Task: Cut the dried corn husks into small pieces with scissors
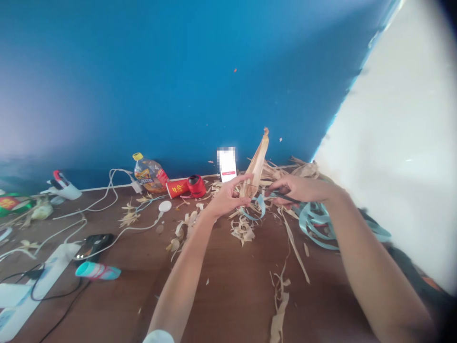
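Note:
A dried corn husk bundle (257, 164), tied or knotted at its top, stands tilted above the brown table (221, 286). My left hand (228, 196) holds the lower part of it between thumb and fingers. To its right, my right hand (298, 189) is closed around a dark-handled tool (283, 196), seemingly scissors, its tip near the bundle's base. A light blue ribbon (260, 209) curls just under the bundle, and more of that ribbon (317, 224) lies in loops beneath my right forearm. Husk scraps (243, 230) are scattered below my hands.
A lit phone (227, 164) leans at the blue wall. Left of it are red cans (177, 188) and a bottle (148, 175). Farther left lie white cables, a power strip (43, 286), a cyan roll (97, 271) and a white cup with pens (69, 190).

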A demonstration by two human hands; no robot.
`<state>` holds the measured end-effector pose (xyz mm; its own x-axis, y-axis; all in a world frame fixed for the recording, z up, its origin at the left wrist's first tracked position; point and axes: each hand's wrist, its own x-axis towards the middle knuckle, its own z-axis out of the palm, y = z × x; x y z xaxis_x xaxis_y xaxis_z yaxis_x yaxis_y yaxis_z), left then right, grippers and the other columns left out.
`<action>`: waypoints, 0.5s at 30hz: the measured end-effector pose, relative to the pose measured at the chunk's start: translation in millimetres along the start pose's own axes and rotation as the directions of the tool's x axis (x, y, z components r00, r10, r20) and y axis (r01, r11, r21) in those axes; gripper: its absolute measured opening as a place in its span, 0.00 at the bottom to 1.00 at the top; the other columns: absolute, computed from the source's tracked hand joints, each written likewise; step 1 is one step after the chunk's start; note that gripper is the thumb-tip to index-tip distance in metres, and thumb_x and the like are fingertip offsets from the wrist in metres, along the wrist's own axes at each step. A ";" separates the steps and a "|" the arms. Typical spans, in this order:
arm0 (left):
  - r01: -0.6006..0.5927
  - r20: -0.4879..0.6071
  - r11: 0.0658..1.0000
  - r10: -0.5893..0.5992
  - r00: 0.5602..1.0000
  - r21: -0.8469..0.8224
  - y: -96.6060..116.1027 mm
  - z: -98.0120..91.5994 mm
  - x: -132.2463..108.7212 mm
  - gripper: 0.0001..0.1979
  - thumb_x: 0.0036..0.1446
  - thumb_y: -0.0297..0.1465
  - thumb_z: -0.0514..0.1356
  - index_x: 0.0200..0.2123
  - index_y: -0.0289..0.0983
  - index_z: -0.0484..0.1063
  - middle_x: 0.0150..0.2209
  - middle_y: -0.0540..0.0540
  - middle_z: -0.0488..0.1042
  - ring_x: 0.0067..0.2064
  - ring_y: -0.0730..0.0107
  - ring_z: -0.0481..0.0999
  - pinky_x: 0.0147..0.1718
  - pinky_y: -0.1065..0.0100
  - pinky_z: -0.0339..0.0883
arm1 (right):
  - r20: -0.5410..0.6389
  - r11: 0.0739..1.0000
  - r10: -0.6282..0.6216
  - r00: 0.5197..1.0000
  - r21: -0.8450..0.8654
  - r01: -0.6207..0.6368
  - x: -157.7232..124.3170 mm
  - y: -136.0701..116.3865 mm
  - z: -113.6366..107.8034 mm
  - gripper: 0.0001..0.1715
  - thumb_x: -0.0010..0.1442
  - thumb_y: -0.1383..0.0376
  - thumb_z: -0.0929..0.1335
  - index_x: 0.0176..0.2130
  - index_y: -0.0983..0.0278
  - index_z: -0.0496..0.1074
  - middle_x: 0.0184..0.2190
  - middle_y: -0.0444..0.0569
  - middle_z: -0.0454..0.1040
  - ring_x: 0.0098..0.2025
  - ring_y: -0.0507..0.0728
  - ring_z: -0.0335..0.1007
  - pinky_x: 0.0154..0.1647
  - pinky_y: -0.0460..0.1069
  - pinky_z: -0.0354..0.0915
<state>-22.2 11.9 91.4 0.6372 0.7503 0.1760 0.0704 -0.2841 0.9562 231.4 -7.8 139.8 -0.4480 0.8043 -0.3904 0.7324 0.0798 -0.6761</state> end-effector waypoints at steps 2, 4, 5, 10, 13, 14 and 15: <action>-0.005 0.002 1.000 0.005 1.000 -0.001 -1.1 0.6 0.5 0.35 0.49 0.35 0.66 0.61 0.47 0.60 0.65 0.38 0.55 0.32 0.75 0.74 0.28 0.70 0.70 | -0.003 1.000 0.012 1.000 -0.006 -0.012 -1.2 -0.8 0.0 0.40 0.48 0.42 0.68 0.54 0.61 0.70 0.34 0.53 0.76 0.26 0.55 0.68 0.26 0.50 0.61; 0.002 0.003 1.000 -0.002 1.000 0.002 -2.5 1.4 0.8 0.36 0.49 0.35 0.66 0.61 0.47 0.60 0.65 0.38 0.56 0.31 0.76 0.74 0.27 0.71 0.70 | 0.002 1.000 0.023 1.000 0.005 -0.023 -2.2 -1.0 -0.1 0.40 0.48 0.42 0.69 0.53 0.61 0.70 0.32 0.52 0.76 0.26 0.55 0.68 0.26 0.50 0.61; 0.009 0.005 1.000 -0.009 1.000 0.003 -3.0 1.9 0.8 0.36 0.49 0.36 0.66 0.61 0.47 0.60 0.64 0.37 0.57 0.31 0.75 0.75 0.26 0.71 0.69 | 0.012 1.000 0.026 1.000 0.015 -0.026 -2.8 -0.8 -0.4 0.38 0.48 0.42 0.69 0.52 0.60 0.71 0.31 0.51 0.76 0.26 0.55 0.68 0.26 0.50 0.61; 0.021 0.016 1.000 -0.021 1.000 -0.002 -4.1 4.1 0.4 0.36 0.50 0.37 0.66 0.62 0.47 0.59 0.63 0.37 0.60 0.30 0.74 0.76 0.22 0.75 0.64 | 0.059 0.999 0.029 0.998 0.018 -0.031 -5.8 1.7 -3.0 0.33 0.49 0.42 0.68 0.46 0.60 0.74 0.27 0.49 0.75 0.25 0.54 0.66 0.24 0.48 0.58; 0.012 0.016 1.000 -0.012 1.000 0.000 -3.6 4.5 0.4 0.36 0.50 0.36 0.66 0.61 0.48 0.59 0.65 0.37 0.55 0.30 0.76 0.76 0.21 0.76 0.64 | 0.061 0.999 0.042 0.997 -0.004 -0.041 -8.1 2.0 -4.7 0.33 0.48 0.41 0.68 0.45 0.60 0.75 0.26 0.48 0.74 0.24 0.53 0.64 0.24 0.47 0.57; 0.010 0.015 1.000 -0.010 1.000 0.001 -3.3 4.5 0.4 0.35 0.50 0.36 0.66 0.61 0.48 0.59 0.65 0.37 0.54 0.30 0.76 0.76 0.21 0.76 0.64 | 0.063 0.999 0.044 0.997 -0.011 -0.044 -9.1 1.7 -5.1 0.34 0.47 0.41 0.68 0.44 0.60 0.75 0.25 0.48 0.74 0.23 0.53 0.64 0.24 0.47 0.57; 0.008 0.012 1.000 -0.008 1.000 0.001 -2.9 4.5 0.4 0.35 0.50 0.36 0.66 0.61 0.48 0.59 0.66 0.37 0.54 0.30 0.76 0.76 0.21 0.76 0.64 | 0.061 0.999 0.046 0.997 -0.018 -0.045 -10.1 1.4 -5.5 0.33 0.47 0.40 0.68 0.43 0.60 0.75 0.24 0.48 0.73 0.23 0.53 0.64 0.24 0.48 0.56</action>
<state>-18.6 10.4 87.7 0.6460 0.7453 0.1652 0.0764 -0.2784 0.9574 239.8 -12.6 146.3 -0.4447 0.7695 -0.4584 0.7609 0.0546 -0.6465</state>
